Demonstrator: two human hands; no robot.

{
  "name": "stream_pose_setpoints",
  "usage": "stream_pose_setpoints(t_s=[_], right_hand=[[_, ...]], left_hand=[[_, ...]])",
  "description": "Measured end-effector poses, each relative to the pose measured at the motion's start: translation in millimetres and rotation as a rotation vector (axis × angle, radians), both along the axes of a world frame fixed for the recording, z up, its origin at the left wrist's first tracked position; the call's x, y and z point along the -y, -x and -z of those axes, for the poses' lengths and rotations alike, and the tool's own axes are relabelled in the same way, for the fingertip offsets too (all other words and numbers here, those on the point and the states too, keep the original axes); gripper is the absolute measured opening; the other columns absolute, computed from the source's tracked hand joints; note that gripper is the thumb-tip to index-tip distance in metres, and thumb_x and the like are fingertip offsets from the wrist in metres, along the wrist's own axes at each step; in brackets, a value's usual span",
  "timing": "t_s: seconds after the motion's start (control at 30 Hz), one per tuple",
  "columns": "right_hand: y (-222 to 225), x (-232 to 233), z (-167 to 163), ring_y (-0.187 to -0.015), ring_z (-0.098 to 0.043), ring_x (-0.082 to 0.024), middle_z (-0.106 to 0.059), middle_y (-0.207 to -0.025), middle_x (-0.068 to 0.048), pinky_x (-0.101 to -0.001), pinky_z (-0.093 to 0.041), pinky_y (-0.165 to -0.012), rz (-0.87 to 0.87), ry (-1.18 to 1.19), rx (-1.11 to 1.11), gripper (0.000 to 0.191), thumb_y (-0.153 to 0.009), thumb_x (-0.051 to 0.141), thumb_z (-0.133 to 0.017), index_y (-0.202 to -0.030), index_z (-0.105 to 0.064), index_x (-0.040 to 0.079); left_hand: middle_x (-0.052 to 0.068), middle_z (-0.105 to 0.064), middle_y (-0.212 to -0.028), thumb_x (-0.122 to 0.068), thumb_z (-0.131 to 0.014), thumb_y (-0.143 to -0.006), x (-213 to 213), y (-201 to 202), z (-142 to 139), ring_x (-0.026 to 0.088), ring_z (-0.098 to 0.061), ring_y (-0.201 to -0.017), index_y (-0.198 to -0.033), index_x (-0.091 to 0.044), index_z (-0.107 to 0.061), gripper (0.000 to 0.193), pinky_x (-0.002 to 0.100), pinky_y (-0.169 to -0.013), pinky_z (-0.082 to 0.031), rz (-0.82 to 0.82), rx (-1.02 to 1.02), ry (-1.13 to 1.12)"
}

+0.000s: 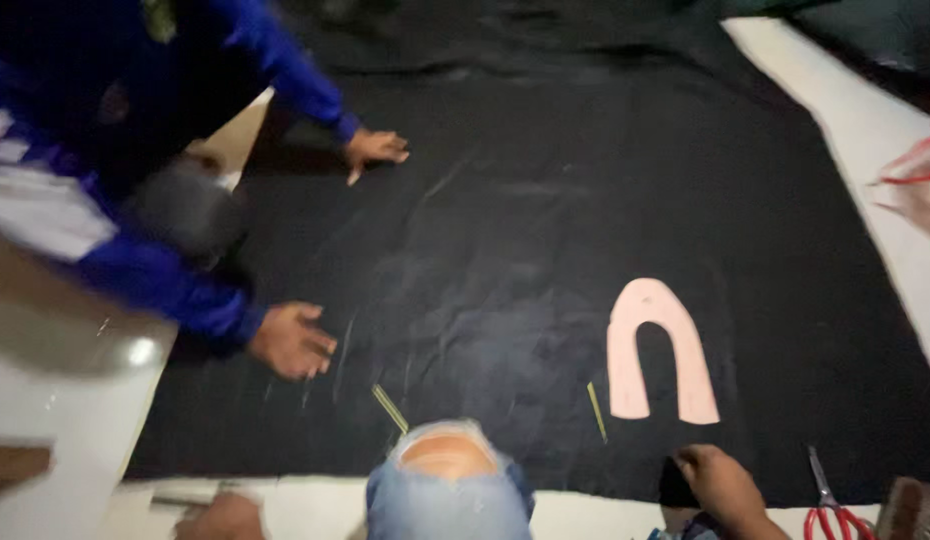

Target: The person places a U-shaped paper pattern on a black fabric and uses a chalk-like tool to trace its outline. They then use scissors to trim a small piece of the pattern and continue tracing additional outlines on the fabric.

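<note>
**Black cloth spread flat, pink pattern piece lying on it**

Covering most of the view: a large black cloth, spread over a white surface that shows along the right and lower edges. Kneeling at the cloth's left edge, another person in a blue sleeve, both of that person's hands pressed flat on the fabric, one at the upper left, one lower down, fingers spread.

Lying on the cloth right of centre: a pink arch-shaped pattern piece, open end toward the near edge. At the bottom centre, a knee in torn blue jeans resting on the cloth's near edge.

Right hand at the lower edge, just below the pattern piece, fingers curled around a small dark object, possibly chalk or a cloth corner; too dim to tell which. Left hand at the bottom left on the white surface, largely cut off, finger state impossible to judge.

Red-handled scissors lying near the right hand. Two thin yellowish sticks on the cloth near the knee.
</note>
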State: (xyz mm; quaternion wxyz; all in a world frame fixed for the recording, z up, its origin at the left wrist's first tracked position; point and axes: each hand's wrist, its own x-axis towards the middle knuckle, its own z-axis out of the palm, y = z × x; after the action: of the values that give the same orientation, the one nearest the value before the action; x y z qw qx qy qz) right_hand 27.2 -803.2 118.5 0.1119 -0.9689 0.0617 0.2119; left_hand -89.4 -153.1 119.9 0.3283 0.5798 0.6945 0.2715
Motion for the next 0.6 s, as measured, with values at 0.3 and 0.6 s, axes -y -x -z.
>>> stream_pose_setpoints(t_s=[0.3, 0.6], right_hand=[[-15, -55, 9, -0.108, -0.072, -0.028, -0.076, -0.113, -0.008, -0.0358, -0.055, -0.095, 0.100, -0.200, 0.029, 0.029, -0.087, 0.028, -0.071, -0.109, -0.078, 0.010], [-44, -132, 36, -0.103, -0.078, -0.025, -0.080, -0.108, -0.013, -0.0337, -0.058, -0.093, 0.045, -0.383, -0.017, 0.033, -0.087, 0.027, -0.073, -0.112, -0.075, 0.007]], left_hand=[[0.013, -0.069, -0.084, -0.017, -0.066, -0.087, -11, -217, -36, 0.027, -0.066, -0.074, -0.099, -0.007, -0.067, 0.015, 0.038, -0.068, -0.049, 0.360, 0.511, 0.608], [0.011, -0.065, -0.075, -0.014, -0.069, -0.085, -62, -65, 16, 0.024, -0.062, -0.065, -0.089, -0.005, -0.066, 0.010, 0.035, -0.060, -0.045, 0.174, 0.459, 0.624]])
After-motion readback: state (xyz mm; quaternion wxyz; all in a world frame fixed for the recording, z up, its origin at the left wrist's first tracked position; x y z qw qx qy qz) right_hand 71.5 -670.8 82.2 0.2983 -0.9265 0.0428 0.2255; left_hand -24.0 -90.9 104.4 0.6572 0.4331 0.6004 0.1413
